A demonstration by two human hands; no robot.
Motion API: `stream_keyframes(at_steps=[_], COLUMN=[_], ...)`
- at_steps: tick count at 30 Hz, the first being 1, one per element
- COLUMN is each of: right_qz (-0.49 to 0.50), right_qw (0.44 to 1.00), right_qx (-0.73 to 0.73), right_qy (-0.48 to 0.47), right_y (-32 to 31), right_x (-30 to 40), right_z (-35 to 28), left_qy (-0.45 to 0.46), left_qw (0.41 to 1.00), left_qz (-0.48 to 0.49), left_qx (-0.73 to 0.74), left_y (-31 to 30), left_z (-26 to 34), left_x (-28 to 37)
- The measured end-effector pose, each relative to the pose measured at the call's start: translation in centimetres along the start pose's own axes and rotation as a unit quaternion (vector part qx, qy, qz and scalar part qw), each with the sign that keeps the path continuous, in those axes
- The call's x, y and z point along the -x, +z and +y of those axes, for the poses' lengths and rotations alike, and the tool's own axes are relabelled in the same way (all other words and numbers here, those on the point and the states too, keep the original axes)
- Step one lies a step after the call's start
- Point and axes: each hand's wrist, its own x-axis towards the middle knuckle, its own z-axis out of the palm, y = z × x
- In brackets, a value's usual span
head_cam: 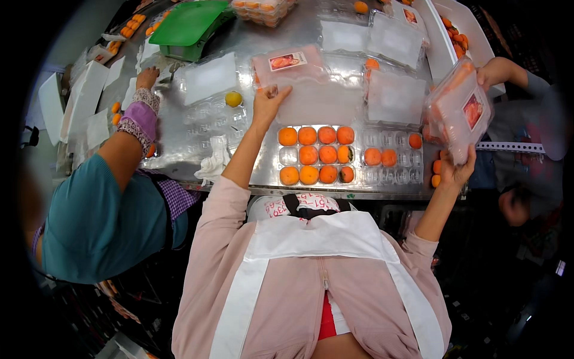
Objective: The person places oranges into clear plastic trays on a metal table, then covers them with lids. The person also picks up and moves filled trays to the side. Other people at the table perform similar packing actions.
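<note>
My right hand (459,170) grips the lower end of a clear plastic clamshell pack (448,105) with a picture label, tilted above the table's right side. A co-worker's hand (495,74) holds its upper end. My left hand (268,107) is at the near edge of a labelled clamshell pack (309,67); whether it grips cannot be told. Before me, a clear fruit tray (288,155) holds orange persimmons (308,155) in all cells but one. A translucent sheet (320,105) lies behind it. To its right, another tray (394,175) holds three persimmons.
Left of me, a co-worker's hand (147,77) reaches over the metal table (255,168). A green crate (193,27) stands at the back left. Other open packs (210,76), a yellow fruit (233,99), crumpled tissue (213,161) and a white box (441,49) of fruit lie around.
</note>
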Motion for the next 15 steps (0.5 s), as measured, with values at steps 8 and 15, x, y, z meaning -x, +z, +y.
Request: stream_keyframes(at_steps=[8,15], right_qz=[0.044,-0.193], right_qw=[0.993,0.795], right_qx=[-0.043,0.574], right_qy=[0.102,0.04], right_y=[-1.0,-2.6], right_x=[2.5,10.1], right_z=[3.8,15.1], left_qy=[-0.041,-0.082], left_qw=[0.991,0.984], left_qz=[-0.038,-0.016], left_qx=[0.122,0.156], left_y=[0.0,-1.6], left_z=[-2.9,-4.3], left_x=[0.8,6.0])
